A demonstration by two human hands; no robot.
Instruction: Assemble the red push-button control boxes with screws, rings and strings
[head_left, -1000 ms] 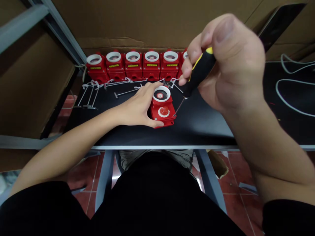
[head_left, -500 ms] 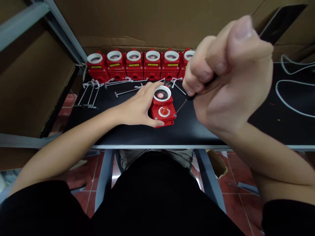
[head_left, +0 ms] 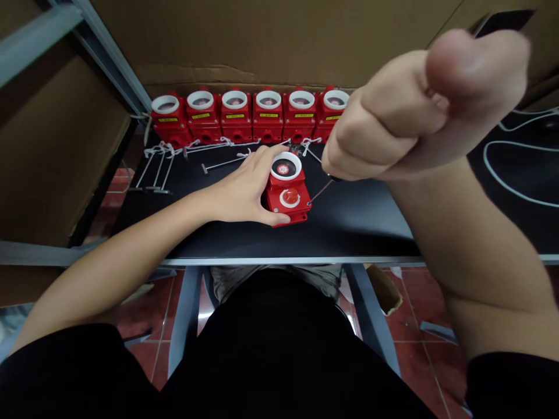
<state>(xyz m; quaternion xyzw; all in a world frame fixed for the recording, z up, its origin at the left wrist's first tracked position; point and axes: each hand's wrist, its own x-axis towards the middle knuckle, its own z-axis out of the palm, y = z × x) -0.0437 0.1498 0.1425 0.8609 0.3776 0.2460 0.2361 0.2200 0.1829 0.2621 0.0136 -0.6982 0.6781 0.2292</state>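
Observation:
A red alarm box (head_left: 279,205) with a white ring at its top and a red button on its front lies on the black table. My left hand (head_left: 247,189) wraps round its left side, thumb along the near edge and fingers at the far end. My right hand (head_left: 419,110) is closed in a fist round the handle of a screwdriver (head_left: 322,191); the handle is almost wholly hidden in the fist. The thin shaft slants down to the left, and its tip meets a screw at the box's near right corner.
Several similar red boxes (head_left: 236,119) with white rings stand in a row along the cardboard wall (head_left: 244,41). Small metal hammers (head_left: 152,171) on white cords lie before them on the table (head_left: 244,241). A white cable (head_left: 502,177) curves at the right.
My right fist has turned about the screwdriver, its forearm swinging and the thumb side shifting right. The screwdriver tip stays at the same corner. My left hand keeps its hold on the box.

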